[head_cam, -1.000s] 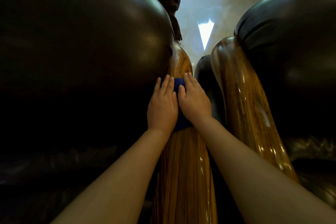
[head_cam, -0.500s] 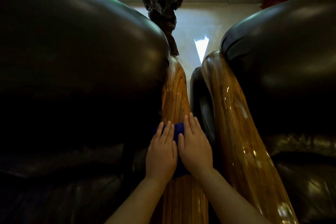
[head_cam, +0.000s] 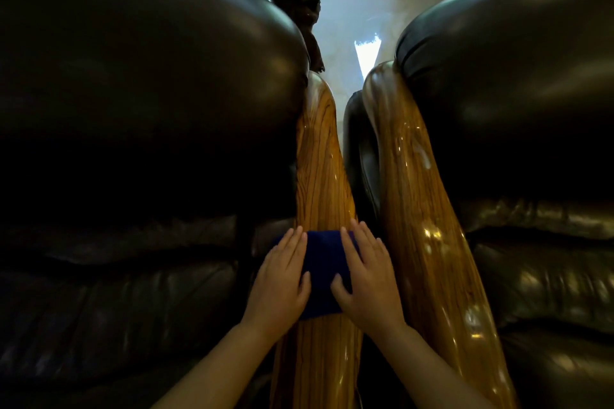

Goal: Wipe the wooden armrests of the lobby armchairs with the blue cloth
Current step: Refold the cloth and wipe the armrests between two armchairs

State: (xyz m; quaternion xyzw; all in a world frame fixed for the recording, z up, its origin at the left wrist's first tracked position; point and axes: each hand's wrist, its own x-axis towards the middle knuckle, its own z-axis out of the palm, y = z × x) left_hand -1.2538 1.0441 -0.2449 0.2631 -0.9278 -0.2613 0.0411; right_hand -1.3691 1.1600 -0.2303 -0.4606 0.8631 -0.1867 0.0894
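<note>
Blue cloth (head_cam: 320, 271) draped across the left chair's wooden armrest (head_cam: 317, 156), low on its length, well short of the rounded far tip. A second ago it sat much nearer that tip; both hands have dragged it back toward the body, so the far stretch looks covered, near stretch still to do. Left hand (head_cam: 280, 282) and right hand (head_cam: 368, 279) press flat on the cloth's two sides, fingers straight and slightly spread, cloth showing between them. Neighbouring armrest (head_cam: 428, 216), just right, glossy, untouched now.
</note>
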